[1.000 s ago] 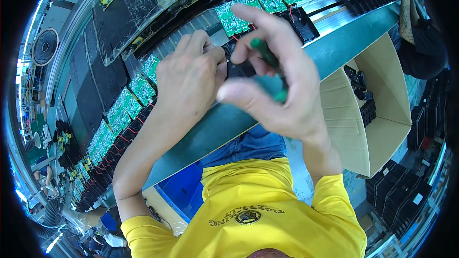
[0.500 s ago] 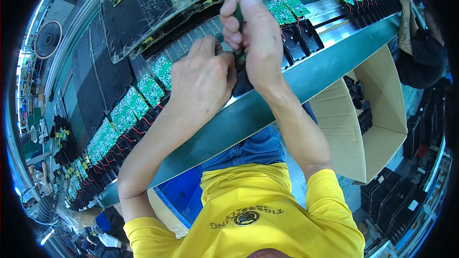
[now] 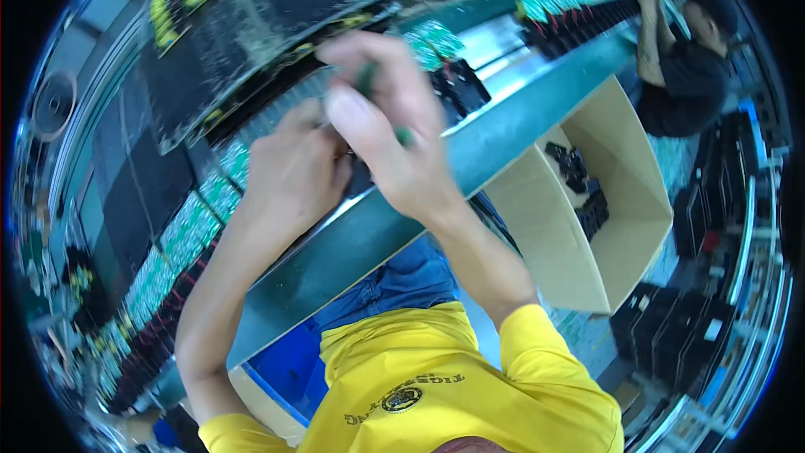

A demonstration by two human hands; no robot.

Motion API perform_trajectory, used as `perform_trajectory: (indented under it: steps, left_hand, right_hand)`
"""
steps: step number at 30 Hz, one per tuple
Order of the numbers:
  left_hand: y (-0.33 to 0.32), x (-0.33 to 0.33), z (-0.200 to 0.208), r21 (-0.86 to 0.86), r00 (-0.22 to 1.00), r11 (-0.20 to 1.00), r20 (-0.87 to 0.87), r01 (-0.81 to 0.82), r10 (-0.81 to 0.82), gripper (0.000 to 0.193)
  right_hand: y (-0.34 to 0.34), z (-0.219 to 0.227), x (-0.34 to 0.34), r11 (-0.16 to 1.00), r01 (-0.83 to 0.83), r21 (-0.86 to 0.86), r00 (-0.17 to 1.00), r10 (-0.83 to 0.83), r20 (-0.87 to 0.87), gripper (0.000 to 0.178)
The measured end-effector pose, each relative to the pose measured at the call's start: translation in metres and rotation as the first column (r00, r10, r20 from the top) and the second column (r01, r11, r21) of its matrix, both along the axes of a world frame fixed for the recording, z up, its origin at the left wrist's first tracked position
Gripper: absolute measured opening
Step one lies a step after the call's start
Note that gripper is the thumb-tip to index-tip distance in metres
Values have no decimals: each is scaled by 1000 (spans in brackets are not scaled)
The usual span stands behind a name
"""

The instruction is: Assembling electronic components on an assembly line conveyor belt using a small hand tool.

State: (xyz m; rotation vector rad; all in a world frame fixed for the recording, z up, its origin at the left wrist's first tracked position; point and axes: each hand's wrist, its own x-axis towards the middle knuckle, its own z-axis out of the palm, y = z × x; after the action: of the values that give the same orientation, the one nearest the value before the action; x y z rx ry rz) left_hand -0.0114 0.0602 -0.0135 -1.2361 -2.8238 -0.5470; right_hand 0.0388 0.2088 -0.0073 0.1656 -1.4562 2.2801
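My right hand [image 3: 398, 138], smeared by motion, is closed round a green-handled tool [image 3: 366, 80]; green shows in two places between its fingers, while the tool's working end is hidden. Close beside it, my left hand [image 3: 293, 155] bends its fingers down over the work on the line. What those fingers grip is covered by both hands. A black plastic housing [image 3: 359, 180] shows partly below the hands. Right of them stand more black housings [image 3: 459, 88] with green circuit boards [image 3: 432, 44] behind. Another row of green boards [image 3: 172, 247] with red wires runs off to the lower left.
The green bench edge [image 3: 503, 147] passes in front of me. An open cardboard box [image 3: 541, 231] with black parts [image 3: 594, 214] stands to the right. Beyond it a co-worker [image 3: 688, 67] works at the line. A dark panel [image 3: 260, 33] lies behind my hands.
The whole view has shifted, so the bench things sit further left. My right hand has turned, showing its thumb, and lies nearer my left hand. The green-handled tool stays in its grip.
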Motion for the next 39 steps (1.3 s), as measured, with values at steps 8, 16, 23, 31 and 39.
perform_trajectory:
  steps: [8, 16, 23, 31, 39]
  left_hand:
    - [-7, -58, 50, -179, 945, 976, 320, 122, -60, 30]
    - [-12, -6, 15, 256, 991, 962, -70, -90, 111, 74]
    - [11, 126, -7, 783, 938, 594, 321, -184, -133, 77]
    - [-10, 191, -78, 744, 733, 372, 649, -555, -206, 50]
    - [-16, 203, -121, 670, 877, 638, 479, -379, 17, 30]
  right_hand:
    - [34, -35, 58, -21, 206, 978, 972, -109, -207, 27]
    - [49, -16, 64, 156, 152, 976, 988, -50, -146, 71]
    - [20, 21, 45, 809, -296, 507, 867, 451, -214, 132]
    - [140, 17, -92, -243, 270, 932, 935, 297, -194, 111]
    - [144, -26, -110, -249, 111, 962, 910, 414, 2, 103]
